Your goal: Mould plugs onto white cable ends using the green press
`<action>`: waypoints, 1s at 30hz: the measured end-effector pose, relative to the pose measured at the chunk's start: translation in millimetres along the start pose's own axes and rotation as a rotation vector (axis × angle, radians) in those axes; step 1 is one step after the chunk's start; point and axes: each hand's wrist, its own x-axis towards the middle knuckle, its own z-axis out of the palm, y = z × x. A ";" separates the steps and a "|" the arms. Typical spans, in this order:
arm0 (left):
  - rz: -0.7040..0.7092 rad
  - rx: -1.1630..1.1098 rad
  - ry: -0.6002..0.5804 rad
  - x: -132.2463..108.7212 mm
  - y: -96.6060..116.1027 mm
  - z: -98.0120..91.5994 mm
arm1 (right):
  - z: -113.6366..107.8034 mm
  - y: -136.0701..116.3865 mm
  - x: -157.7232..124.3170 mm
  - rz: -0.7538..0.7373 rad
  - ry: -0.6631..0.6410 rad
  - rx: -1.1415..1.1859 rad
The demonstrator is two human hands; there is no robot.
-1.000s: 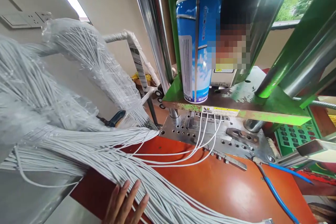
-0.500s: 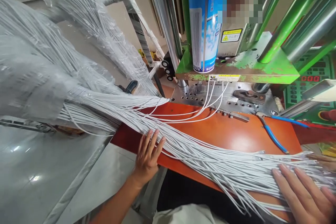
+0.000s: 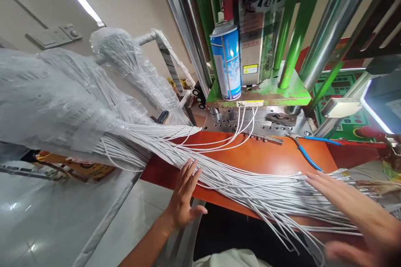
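Observation:
A thick bundle of white cables [image 3: 238,179] runs across the orange board [image 3: 266,156] from the plastic-wrapped bunches on the left to the right edge. My left hand [image 3: 184,196] is open at the bundle's near edge, its fingertips on or just over the cables and its thumb spread. Over the right part of the bundle my right hand [image 3: 360,212] is open, fingers stretched out, thumb apart and slightly blurred. Whether it touches the cables I cannot tell. Several single cables [image 3: 216,149] branch off into the metal die plate [image 3: 219,123] of the green press.
A blue spray can [image 3: 226,64] stands on the press's green plate [image 3: 266,94]. Blue-handled pliers [image 3: 303,150] lie on the board beside a metal bar [image 3: 266,138]. Plastic-wrapped cable bunches [image 3: 46,96] hang at left. A green control panel [image 3: 336,91] is at right.
The camera view has tilted up, showing more of the press. My right hand has turned and its thumb has come away from the cables. My left thumb now spreads out.

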 end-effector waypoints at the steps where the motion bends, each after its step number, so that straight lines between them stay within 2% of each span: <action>1: 0.025 -0.089 0.006 14.4 6.5 -5.7 | 0.3 -10.9 24.1 -0.042 -0.018 0.006; 4: 0.112 -0.328 -0.048 80.1 24.3 -12.2 | 18.0 -63.9 103.3 -0.059 -0.269 0.031; 6: 0.192 -0.413 -0.136 133.5 29.8 -3.3 | 40.2 -102.3 141.7 -0.091 -0.390 -0.019; 9: 0.367 -0.372 -0.239 202.9 28.2 27.0 | 74.7 -135.6 160.3 -0.150 -0.436 -0.095; 12: 0.542 -0.153 -0.360 239.1 23.8 58.7 | 89.0 -134.9 152.1 -0.245 -0.389 -0.044; 14: 0.654 0.017 -0.421 244.0 17.9 67.7 | 83.9 -125.6 149.3 -0.320 -0.421 0.035; 17: 0.715 0.193 -0.435 231.7 -10.1 57.8 | 66.0 -111.6 158.1 -0.281 -0.548 0.113; 19: 0.645 0.265 -0.436 216.1 -44.8 41.3 | 55.7 -105.0 166.4 -0.227 -0.584 0.129; 22: 0.408 0.326 -0.428 188.1 -98.2 12.2 | 50.3 -98.7 169.3 -0.106 -0.542 0.206; 24: 0.249 0.292 -0.405 169.9 -114.4 -5.7 | 53.7 -95.5 165.6 -0.025 -0.485 0.260; 25: 0.182 0.250 -0.386 162.8 -113.7 -12.6 | 56.4 -94.0 164.1 0.013 -0.443 0.286; 27: 0.087 0.145 -0.304 156.0 -95.2 -21.0 | 59.9 -91.7 164.3 0.059 -0.348 0.360; 30: 0.118 -0.089 -0.186 163.2 -38.2 -25.4 | 46.3 -90.9 169.6 0.094 -0.222 0.539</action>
